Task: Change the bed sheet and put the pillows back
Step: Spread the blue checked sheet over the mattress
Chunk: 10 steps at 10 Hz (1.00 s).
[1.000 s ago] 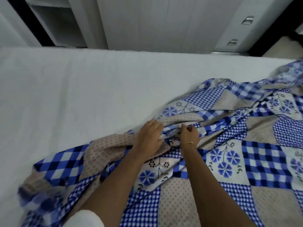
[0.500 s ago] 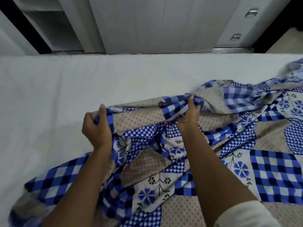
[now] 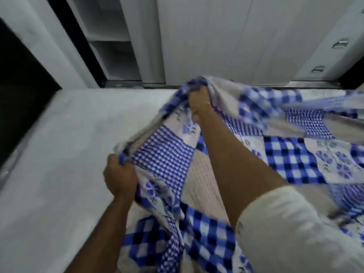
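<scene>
A blue, white and beige patchwork bed sheet [image 3: 291, 152] lies bunched over the right half of the bare white mattress [image 3: 65, 146]. My left hand [image 3: 120, 178] grips one edge of the sheet near the middle of the bed, fingers curled round the cloth. My right hand [image 3: 199, 103] reaches further ahead and grips the same edge, lifted up near the mattress's far side. The stretch of sheet between my hands is raised and taut. No pillows are in view.
White wardrobe doors [image 3: 216, 36] with metal handles [image 3: 339, 44] stand just beyond the far side of the bed. An open shelf section [image 3: 110, 42] shows at the back left. A dark gap [image 3: 21, 91] runs along the mattress's left side.
Both hands took hold of the sheet's edge, lifted it off the mattress and carried it toward the far side. My right hand moved furthest forward; the view swung left.
</scene>
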Tool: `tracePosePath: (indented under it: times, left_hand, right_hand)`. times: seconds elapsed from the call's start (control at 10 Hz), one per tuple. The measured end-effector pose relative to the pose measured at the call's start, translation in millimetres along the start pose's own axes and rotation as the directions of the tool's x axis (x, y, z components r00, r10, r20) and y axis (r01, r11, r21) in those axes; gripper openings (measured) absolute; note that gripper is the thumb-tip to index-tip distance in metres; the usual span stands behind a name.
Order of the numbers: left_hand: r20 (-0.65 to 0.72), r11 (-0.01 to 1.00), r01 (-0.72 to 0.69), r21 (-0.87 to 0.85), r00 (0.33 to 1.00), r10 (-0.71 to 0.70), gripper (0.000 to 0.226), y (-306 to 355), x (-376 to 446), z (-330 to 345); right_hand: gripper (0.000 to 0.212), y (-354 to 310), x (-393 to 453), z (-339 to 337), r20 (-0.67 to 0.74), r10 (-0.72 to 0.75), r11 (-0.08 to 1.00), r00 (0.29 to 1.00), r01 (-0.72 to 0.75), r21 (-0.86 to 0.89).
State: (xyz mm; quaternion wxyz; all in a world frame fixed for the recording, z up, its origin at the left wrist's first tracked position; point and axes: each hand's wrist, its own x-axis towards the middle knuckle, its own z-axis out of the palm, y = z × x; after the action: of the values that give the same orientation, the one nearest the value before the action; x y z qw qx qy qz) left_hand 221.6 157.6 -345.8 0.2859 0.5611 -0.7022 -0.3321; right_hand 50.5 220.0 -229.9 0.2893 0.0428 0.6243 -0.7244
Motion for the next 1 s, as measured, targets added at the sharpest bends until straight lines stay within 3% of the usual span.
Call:
tracePosePath:
  times: [0.1, 0.2, 0.3, 0.4, 0.5, 0.6, 0.7, 0.8, 0.9, 1.0]
  left_hand:
    - [-0.271, 0.919, 0.282, -0.276, 0.894, -0.356, 0.033, -1, 86, -46]
    - [-0.265, 0.927, 0.309, -0.214, 0.894, -0.360, 0.048, -23, 118, -83]
    - [-0.099, 0.925, 0.355, -0.139, 0.924, -0.370, 0.064, -76, 124, -92]
    - [0.095, 0.936, 0.345, -0.069, 0.936, -0.338, 0.065, -116, 112, -92]
    - [0.116, 0.913, 0.391, -0.118, 0.918, -0.379, 0.051, -140, 88, -88]
    - [0.039, 0.931, 0.363, 0.015, 0.931, -0.364, 0.032, -156, 55, -90]
    - [0.155, 0.969, 0.211, 0.127, 0.961, -0.229, 0.016, -167, 16, -95]
    - [0.351, 0.987, 0.088, 0.135, 0.927, -0.131, 0.037, -173, -15, -97]
    - [0.525, 0.979, 0.025, 0.204, 0.841, -0.131, 0.024, -169, -37, -98]
    - [0.601, 0.981, 0.025, 0.193, 0.787, -0.138, 0.035, -161, -56, -102]
  right_hand:
    - [0.017, 22, 59, 102, 0.416, 0.124, 0.978, 0.901, -0.040, -0.206]
    - [0.026, 41, 34, 180, 0.403, 0.047, 0.905, 0.914, 0.131, -0.404]
    - [0.021, 93, 31, 196, 0.362, 0.000, 0.854, 0.932, 0.189, -0.485]
    - [0.025, 144, 17, 190, 0.315, -0.146, 0.748, 0.938, 0.313, -0.586]
    - [0.024, 180, -2, 177, 0.309, -0.199, 0.699, 0.930, 0.356, -0.620]
    - [0.026, 204, -27, 162, 0.276, -0.214, 0.621, 0.937, 0.348, -0.702]
    - [0.025, 223, -58, 139, 0.254, -0.276, 0.541, 0.927, 0.369, -0.756]
    - [0.030, 242, -93, 114, 0.300, -0.235, 0.395, 0.925, 0.373, -0.840]
    - [0.071, 264, -120, 91, 0.372, 0.068, 0.155, 0.926, 0.358, -0.921]
    - [0.061, 274, -137, 75, 0.414, 0.157, 0.044, 0.896, 0.413, -0.910]
